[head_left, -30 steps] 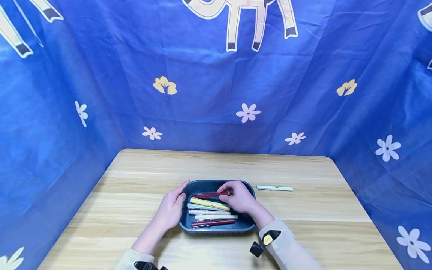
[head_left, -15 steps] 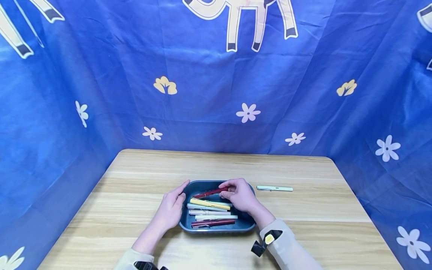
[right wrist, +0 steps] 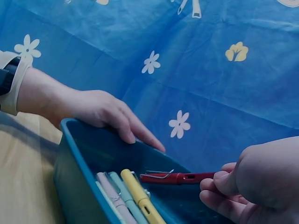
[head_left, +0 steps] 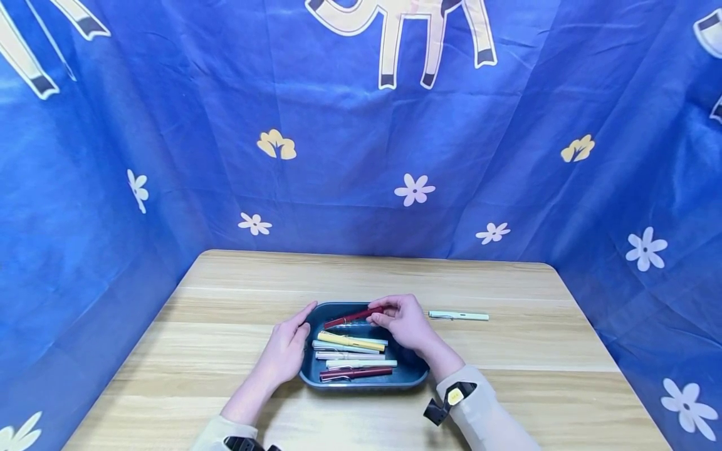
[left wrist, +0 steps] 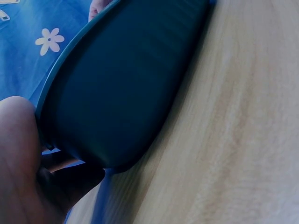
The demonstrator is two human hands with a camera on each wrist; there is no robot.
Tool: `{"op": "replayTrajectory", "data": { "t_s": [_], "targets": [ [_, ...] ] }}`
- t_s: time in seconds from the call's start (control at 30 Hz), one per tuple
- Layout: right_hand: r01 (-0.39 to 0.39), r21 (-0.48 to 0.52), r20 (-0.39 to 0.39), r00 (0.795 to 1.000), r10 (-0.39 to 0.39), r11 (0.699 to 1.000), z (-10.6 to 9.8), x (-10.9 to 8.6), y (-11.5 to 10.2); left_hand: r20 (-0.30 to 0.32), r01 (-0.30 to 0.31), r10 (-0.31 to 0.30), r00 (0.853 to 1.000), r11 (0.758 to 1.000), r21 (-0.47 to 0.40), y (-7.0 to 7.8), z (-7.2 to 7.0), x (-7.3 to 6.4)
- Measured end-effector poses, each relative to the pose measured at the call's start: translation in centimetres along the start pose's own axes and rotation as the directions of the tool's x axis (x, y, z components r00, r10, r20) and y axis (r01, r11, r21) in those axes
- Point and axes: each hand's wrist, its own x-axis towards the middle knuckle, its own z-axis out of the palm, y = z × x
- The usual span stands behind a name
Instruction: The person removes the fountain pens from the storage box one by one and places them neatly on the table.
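My right hand (head_left: 407,319) pinches a red pen (right wrist: 180,178) by one end, between thumb and fingers. The pen is tilted over the far part of a dark teal plastic box (head_left: 389,384), its clip end pointing left. My left hand (head_left: 284,351) grips the left end of the box, thumb at the rim and fingers along the outside wall in the left wrist view. In the box lie a yellow pen (head_left: 350,341), a lilac pen (head_left: 350,355), several pale green and blue pens and a dark red pen (head_left: 355,374) nearest the front wall.
A mint green pen (head_left: 459,316) lies on the wooden table (head_left: 507,376) to the right of the box. A blue cloth (head_left: 338,188) with white flowers hangs behind the table and along both sides.
My right hand has lifted the red pen's right end and drawn it up and slightly right, away from the other pens. My left hand stays on the box.
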Motion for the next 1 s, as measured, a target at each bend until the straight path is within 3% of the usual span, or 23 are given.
{"op": "replayTrajectory", "data": {
  "t_s": [0.4, 1.0],
  "targets": [
    [0.001, 0.095, -0.017, 1.000, 0.001, 0.996, -1.1, -0.2, -1.2, 0.003, 0.015, -0.015, 1.000, 1.000, -0.008, 0.0, 0.1, 0.0],
    [0.030, 0.134, -0.019, 0.999, -0.028, 0.991, -2.5, -1.3, -2.4, 0.013, 0.025, -0.025, 1.000, 1.000, -0.009, 0.1, 0.1, 0.0]
  ]
}}
